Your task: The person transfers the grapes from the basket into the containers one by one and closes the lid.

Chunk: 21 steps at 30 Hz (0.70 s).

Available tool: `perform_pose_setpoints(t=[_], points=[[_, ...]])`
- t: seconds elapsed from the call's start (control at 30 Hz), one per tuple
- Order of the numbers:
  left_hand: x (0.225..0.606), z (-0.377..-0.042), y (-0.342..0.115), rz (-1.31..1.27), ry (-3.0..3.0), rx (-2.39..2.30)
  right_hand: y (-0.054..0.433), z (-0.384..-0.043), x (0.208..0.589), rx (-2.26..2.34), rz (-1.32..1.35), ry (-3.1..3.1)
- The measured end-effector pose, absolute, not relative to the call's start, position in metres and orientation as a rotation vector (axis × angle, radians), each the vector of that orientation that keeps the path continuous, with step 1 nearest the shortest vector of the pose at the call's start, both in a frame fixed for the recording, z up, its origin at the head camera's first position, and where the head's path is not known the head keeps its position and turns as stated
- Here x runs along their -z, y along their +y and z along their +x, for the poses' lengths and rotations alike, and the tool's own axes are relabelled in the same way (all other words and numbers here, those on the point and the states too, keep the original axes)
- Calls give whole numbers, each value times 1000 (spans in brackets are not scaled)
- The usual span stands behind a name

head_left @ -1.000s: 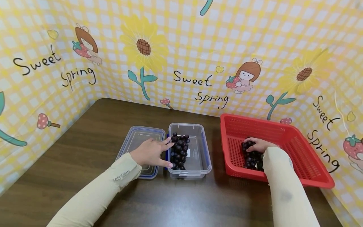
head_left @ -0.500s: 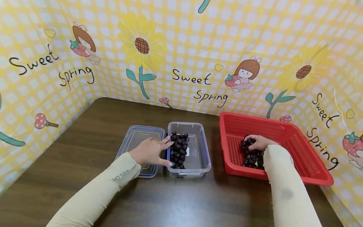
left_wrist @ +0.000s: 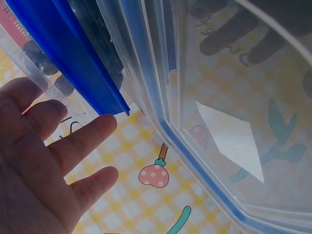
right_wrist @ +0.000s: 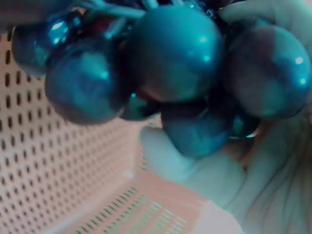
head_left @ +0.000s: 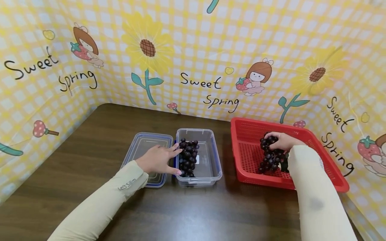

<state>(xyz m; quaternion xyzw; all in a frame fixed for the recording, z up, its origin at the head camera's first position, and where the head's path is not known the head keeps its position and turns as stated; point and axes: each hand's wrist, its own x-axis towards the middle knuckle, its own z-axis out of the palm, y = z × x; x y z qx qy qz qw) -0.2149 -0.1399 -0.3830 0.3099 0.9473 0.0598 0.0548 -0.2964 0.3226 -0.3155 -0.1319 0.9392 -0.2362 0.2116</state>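
Note:
My right hand [head_left: 283, 141] grips a bunch of dark grapes [head_left: 269, 160] from above, and the bunch hangs inside the red basket [head_left: 245, 134]. In the right wrist view the round grapes [right_wrist: 173, 53] fill the upper part, with fingers behind and beneath them. My left hand [head_left: 157, 159] has its fingers spread at the left edge of the clear plastic container [head_left: 208, 164]. Another bunch of grapes [head_left: 188, 155] lies along that container's left side. The left wrist view shows the extended fingers [left_wrist: 85, 141] beside the blue locking flap [left_wrist: 73, 53].
The container's clear lid [head_left: 137, 147] with a blue seal lies left of it, partly under my left hand. All stands on a dark wooden table [head_left: 193, 214]. A yellow checked cloth [head_left: 193, 50] rises behind and at both sides.
My right hand has lifted the grape bunch from the basket floor and moved slightly right. The left hand has kept its place at the container; the head view has shifted a little.

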Motion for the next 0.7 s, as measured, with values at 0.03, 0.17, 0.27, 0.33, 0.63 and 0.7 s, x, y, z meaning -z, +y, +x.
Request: perform_pose_setpoints(t=[0.03, 0.17, 0.27, 0.33, 0.63, 0.7], points=[[383, -215, -140, 941, 2878, -182, 323, -295, 311, 674, -356, 2610], [383, -215, -140, 943, 2883, -180, 325, -292, 295, 760, -334, 2611], [383, -215, -139, 946, 2884, -176, 326, -290, 283, 844, -311, 2582], [382, -215, -139, 949, 2887, -176, 326, -289, 277, 846, -329, 2591], [382, -214, -138, 952, 2892, -191, 312, -286, 256, 714, -443, 2714], [382, -215, -139, 951, 2896, -189, 305, -285, 251, 727, -456, 2711]])
